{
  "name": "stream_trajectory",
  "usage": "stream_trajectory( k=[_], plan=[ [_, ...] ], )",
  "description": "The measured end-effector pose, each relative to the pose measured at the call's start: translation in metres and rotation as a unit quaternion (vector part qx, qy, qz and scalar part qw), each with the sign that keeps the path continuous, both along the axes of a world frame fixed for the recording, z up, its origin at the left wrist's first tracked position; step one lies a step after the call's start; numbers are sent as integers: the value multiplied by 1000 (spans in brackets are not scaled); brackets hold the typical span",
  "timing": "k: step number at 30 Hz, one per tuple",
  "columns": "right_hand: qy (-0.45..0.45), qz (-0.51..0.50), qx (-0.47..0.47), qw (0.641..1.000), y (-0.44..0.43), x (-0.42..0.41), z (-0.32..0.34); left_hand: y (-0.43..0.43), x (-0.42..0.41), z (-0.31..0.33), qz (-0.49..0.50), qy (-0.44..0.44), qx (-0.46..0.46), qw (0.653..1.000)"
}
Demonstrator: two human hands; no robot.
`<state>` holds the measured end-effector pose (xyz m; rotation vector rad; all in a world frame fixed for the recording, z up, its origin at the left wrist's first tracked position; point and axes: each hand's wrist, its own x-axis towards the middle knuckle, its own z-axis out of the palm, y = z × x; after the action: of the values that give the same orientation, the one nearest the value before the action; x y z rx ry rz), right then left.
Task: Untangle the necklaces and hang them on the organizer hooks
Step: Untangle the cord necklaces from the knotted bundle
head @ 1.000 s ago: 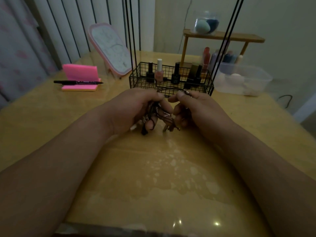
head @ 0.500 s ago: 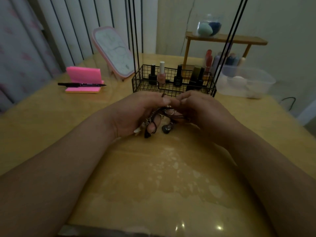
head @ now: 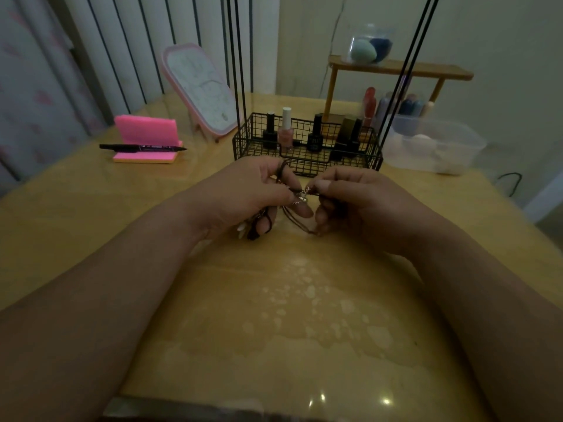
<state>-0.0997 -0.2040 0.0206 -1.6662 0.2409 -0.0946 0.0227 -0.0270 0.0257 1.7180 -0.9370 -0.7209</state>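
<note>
At frame centre the tangled necklaces (head: pixel 300 198) stretch left to right between both hands, dark loops sagging below towards the table (head: pixel 304 315); the left hand (head: pixel 243 193) curls round the bunch; the right hand (head: pixel 359 199) pinches a strand beside small metal charms; print on the marker (head: pixel 143 147), left of centre, is unreadable.

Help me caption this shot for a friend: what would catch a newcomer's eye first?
Two bare hands meet mid-way across the yellow table, left hand and right hand pinching a tangle of dark cord necklaces with small silver charms between them. Behind them stands a black wire basket of nail polish bottles, and to the left a bright pink sticky-note pad with a black marker lying across it.
</note>
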Motion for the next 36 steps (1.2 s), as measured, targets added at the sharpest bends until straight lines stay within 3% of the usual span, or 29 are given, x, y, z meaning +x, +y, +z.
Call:
stream_trajectory(
  k=[6,13,17,22,33,36],
  plan=[
    [-49,-45,53,996,-4,1,4,-3,3,-6,17,10,-6,1000],
    [-40,-78,-35,996,-6,1,0,-3,6,-6,37,104,-21,994],
    [-26,-107,-96,989,-5,3,-3,1,9,-8,34,-29,34,998],
    [2,-143,-313,939,-4,5,-10,2,9,-12,16,-231,103,967],
    [-14,-173,-409,896,-4,11,-17,0,12,-23,25,-367,99,925],
    [-12,-175,-418,892,-6,12,-20,-1,16,-25,45,-364,81,927]
  ],
)
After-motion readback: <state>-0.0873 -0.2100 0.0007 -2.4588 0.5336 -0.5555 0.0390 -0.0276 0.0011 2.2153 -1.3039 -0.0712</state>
